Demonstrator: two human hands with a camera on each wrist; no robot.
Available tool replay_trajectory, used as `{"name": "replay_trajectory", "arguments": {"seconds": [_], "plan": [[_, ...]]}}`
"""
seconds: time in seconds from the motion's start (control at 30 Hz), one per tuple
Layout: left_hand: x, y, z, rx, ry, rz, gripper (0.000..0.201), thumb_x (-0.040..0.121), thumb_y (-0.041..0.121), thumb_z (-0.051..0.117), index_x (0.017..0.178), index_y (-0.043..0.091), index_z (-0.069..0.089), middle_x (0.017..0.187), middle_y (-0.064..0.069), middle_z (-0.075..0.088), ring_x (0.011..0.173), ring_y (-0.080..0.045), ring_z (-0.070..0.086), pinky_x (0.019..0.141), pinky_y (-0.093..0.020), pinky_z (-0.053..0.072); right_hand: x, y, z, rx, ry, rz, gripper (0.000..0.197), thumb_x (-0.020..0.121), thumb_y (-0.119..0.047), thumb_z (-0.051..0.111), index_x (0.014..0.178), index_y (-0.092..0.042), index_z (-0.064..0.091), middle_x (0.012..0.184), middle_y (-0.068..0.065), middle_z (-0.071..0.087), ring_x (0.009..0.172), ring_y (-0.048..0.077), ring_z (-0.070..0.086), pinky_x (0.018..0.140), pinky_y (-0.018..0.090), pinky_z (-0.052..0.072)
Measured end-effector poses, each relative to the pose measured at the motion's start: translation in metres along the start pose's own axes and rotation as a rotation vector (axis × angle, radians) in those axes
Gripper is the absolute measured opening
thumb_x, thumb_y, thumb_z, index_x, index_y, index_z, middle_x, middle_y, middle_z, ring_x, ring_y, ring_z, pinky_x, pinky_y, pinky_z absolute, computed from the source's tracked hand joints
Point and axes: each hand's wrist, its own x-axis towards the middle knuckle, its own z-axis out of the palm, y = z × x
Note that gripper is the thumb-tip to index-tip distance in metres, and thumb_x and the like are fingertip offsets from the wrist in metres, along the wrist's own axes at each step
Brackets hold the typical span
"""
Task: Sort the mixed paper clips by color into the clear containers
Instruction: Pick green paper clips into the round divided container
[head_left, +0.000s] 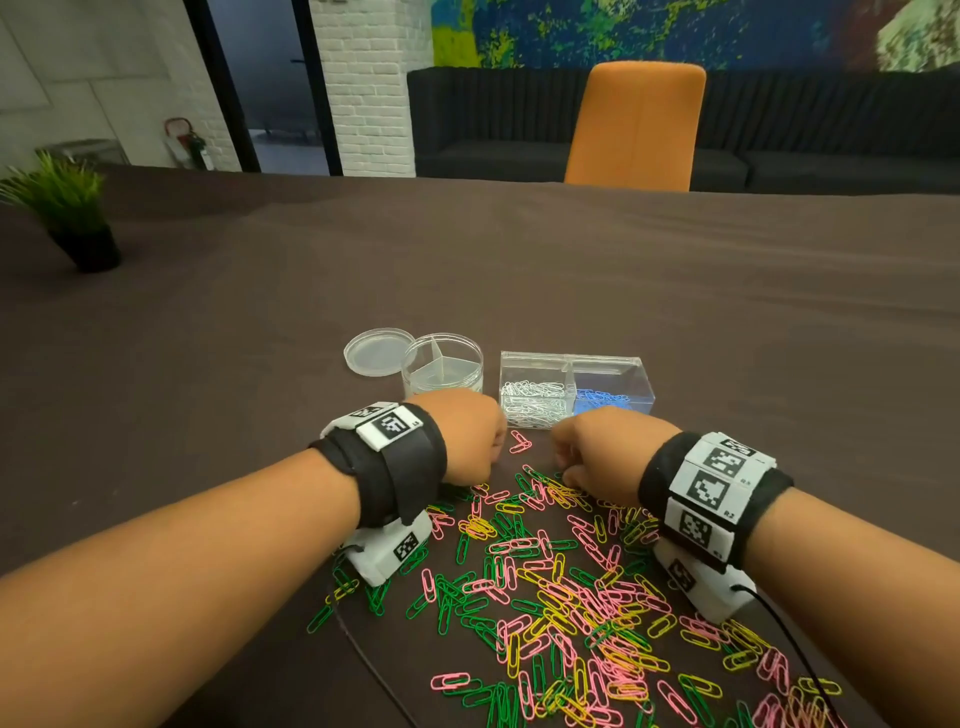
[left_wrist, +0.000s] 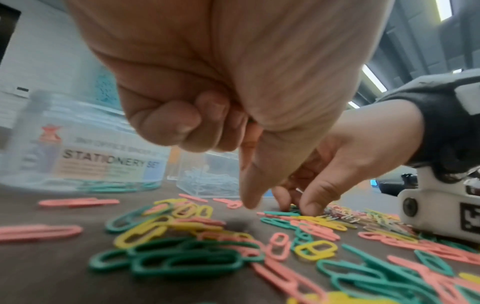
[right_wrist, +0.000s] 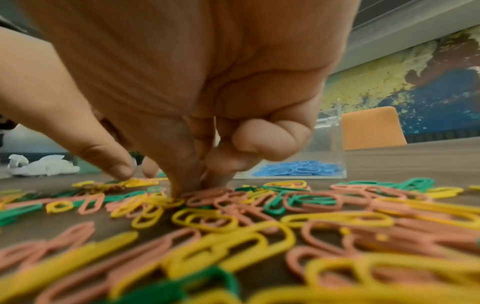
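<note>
Paper clips, pink, yellow and green, lay spread over the near table while both hands worked the pile's far edge: the right hand had thumb and fingertip pressed onto a yellow-and-pink cluster, the left hand had its fingers curled in with one pointing down (whether either actually held a clip, I could not tell). White and blue sat sorted in the rectangular box, the round divided container beside it apparently held a few green, so this looked like mid-sort, and the next move called for lifting one colour cleanly and carrying it to a free section.
</note>
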Motion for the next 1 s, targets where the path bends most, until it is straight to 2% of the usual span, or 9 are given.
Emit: {"name": "replay_trajectory", "arguments": {"seconds": [0.1,0.3,0.5,0.57,0.63,0.7,0.77,0.87,1.0], "plan": [[0.001,0.008,0.0,-0.049,0.093,0.048,0.015,0.087,0.026,0.065,0.1,0.025,0.071,0.095,0.007,0.065,0.087,-0.016,0.058,0.072,-0.025,0.043,0.006,-0.001,-0.001,0.057,-0.056,0.023,0.008,0.091,-0.02,0.059,0.097,-0.023,0.063,0.087,-0.008,0.06,0.086,0.016,0.058,0.068,0.024,0.041],[0.007,0.01,0.011,-0.057,0.031,0.114,0.013,0.085,0.037,0.072,0.091,0.025,0.073,0.087,0.011,0.07,0.081,-0.011,0.063,0.071,-0.026,0.05,0.007,-0.003,-0.004,0.082,-0.108,0.043,0.005,0.089,-0.021,0.06,0.093,-0.021,0.063,0.085,-0.004,0.06,0.08,0.015,0.056,0.069,0.026,0.048],[0.001,0.002,0.01,-0.064,0.036,0.126,0.01,0.088,0.027,0.059,0.084,0.02,0.064,0.078,0.005,0.063,0.072,-0.015,0.057,0.061,-0.025,0.041,0.004,0.007,-0.016,0.232,0.122,0.032,0.007,0.079,-0.018,0.063,0.077,-0.02,0.056,0.073,-0.004,0.061,0.072,0.017,0.058,0.066,0.033,0.053],[0.0,-0.002,0.005,-0.217,0.031,0.042,0.011,0.086,0.025,0.058,0.079,0.017,0.059,0.07,0.003,0.058,0.066,-0.017,0.054,0.059,-0.027,0.042,0.003,0.006,-0.016,0.414,0.099,0.018,0.011,0.078,-0.008,0.059,0.084,-0.018,0.058,0.068,0.0,0.066,0.06,0.018,0.063,0.059,0.035,0.057],[-0.001,-0.008,-0.001,-0.613,0.002,-0.062,0.015,0.086,0.023,0.054,0.077,0.011,0.055,0.062,-0.001,0.056,0.055,-0.018,0.051,0.053,-0.026,0.039,0.003,0.004,-0.015,0.539,0.018,-0.008,0.021,0.083,-0.002,0.052,0.093,-0.02,0.057,0.065,0.003,0.064,0.046,0.015,0.057,0.048,0.029,0.051],[-0.004,-0.017,-0.002,-1.198,0.007,-0.128,0.014,0.087,0.011,0.046,0.074,0.01,0.049,0.064,-0.006,0.054,0.05,-0.016,0.052,0.043,-0.022,0.04,0.003,0.001,-0.015,0.499,-0.041,-0.033,0.019,0.088,-0.002,0.046,0.089,-0.018,0.056,0.066,0.0,0.057,0.049,0.012,0.052,0.047,0.023,0.045],[-0.005,-0.027,0.0,-1.56,0.09,-0.13,0.024,0.086,-0.003,0.039,0.069,0.013,0.043,0.068,-0.005,0.05,0.052,-0.013,0.054,0.039,-0.018,0.04,0.006,-0.007,-0.015,0.385,-0.062,-0.059,0.016,0.092,-0.008,0.045,0.084,-0.019,0.053,0.072,-0.003,0.053,0.063,0.012,0.049,0.052,0.021,0.042],[-0.005,-0.037,0.002,-1.656,0.17,-0.124,0.024,0.076,-0.004,0.04,0.067,0.018,0.039,0.067,-0.002,0.044,0.051,-0.012,0.048,0.039,-0.019,0.034,0.011,-0.017,-0.011,0.225,-0.054,-0.122,0.012,0.094,-0.013,0.049,0.095,-0.02,0.059,0.081,-0.01,0.053,0.079,0.013,0.05,0.063,0.021,0.04],[-0.01,-0.043,-0.003,-1.613,0.06,-0.109,0.019,0.062,0.009,0.049,0.077,0.02,0.046,0.062,0.003,0.041,0.05,-0.011,0.037,0.045,-0.021,0.025,0.017,-0.022,-0.008,0.046,-0.051,-0.166,0.017,0.092,-0.016,0.058,0.103,-0.026,0.064,0.077,-0.018,0.048,0.078,0.011,0.05,0.059,0.02,0.034]]}}
